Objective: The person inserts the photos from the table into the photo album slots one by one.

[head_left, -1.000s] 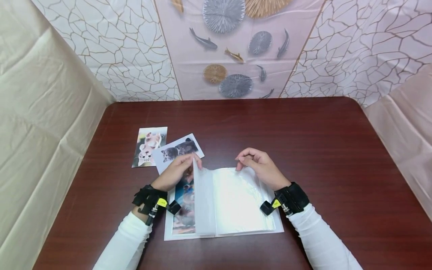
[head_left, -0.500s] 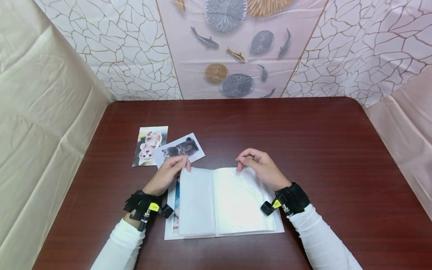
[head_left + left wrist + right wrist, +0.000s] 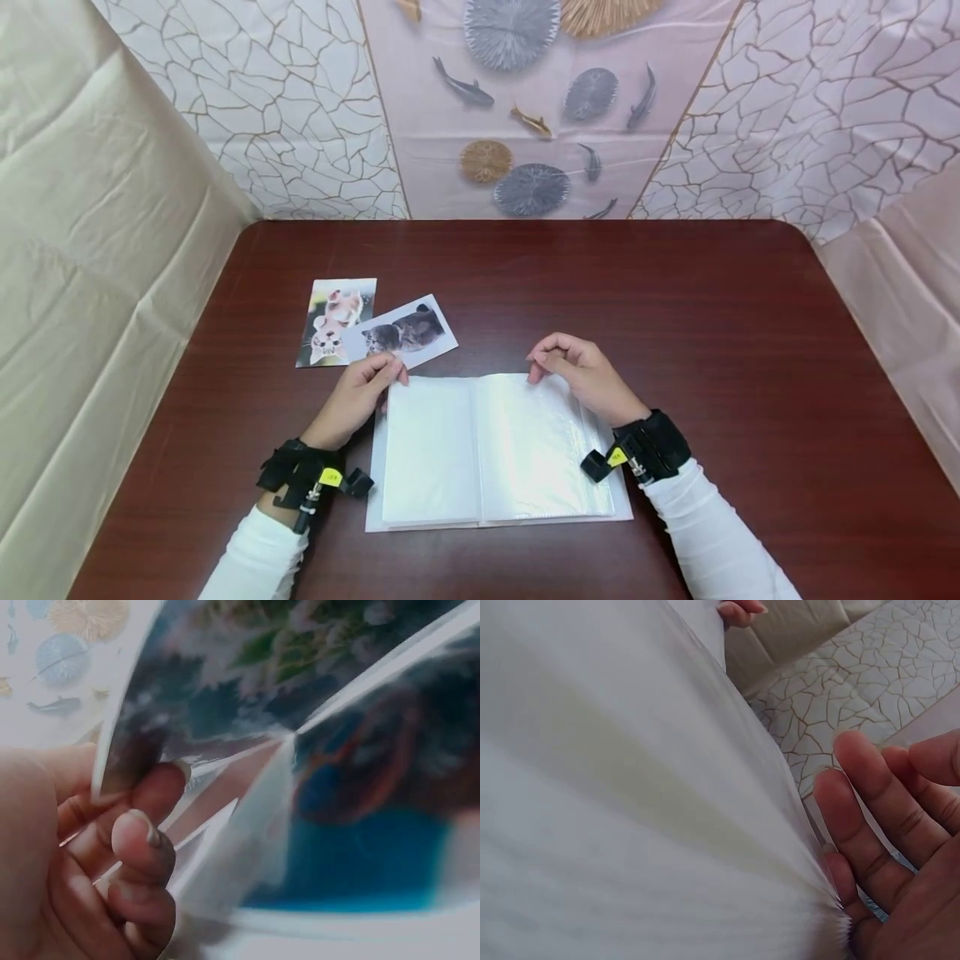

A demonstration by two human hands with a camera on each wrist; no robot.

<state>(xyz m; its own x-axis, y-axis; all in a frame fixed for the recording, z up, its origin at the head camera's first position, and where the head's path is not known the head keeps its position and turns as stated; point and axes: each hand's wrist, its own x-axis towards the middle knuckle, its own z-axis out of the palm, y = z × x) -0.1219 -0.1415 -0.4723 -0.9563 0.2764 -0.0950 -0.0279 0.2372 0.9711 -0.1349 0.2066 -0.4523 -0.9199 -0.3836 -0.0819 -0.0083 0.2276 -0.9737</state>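
Observation:
A photo album [image 3: 547,454] with clear plastic sleeves lies spread on the table, both facing pages blank white. At the top left corner of its left page [image 3: 431,454], my left hand [image 3: 352,400] pinches the sheet between thumb and fingers. The left wrist view looks under this lifted sheet, where dark and blue printed pictures [image 3: 360,862] show through glossy plastic. My right hand [image 3: 581,375] rests at the top edge of the right page. In the right wrist view its fingers [image 3: 877,795] are loosely bent beside the page edges, the thumb apart from them.
Two cat photos lie beyond the album at the left: a grey cat print [image 3: 427,329] overlaps a pale kitten print [image 3: 330,333]. The brown table [image 3: 600,275] ends at a patterned cloth backdrop [image 3: 525,125], with plain cloth hanging on both sides.
My left hand has swung the page leftward and down, covering the colourful picture on the left side. The right hand has stayed at the right page's top edge.

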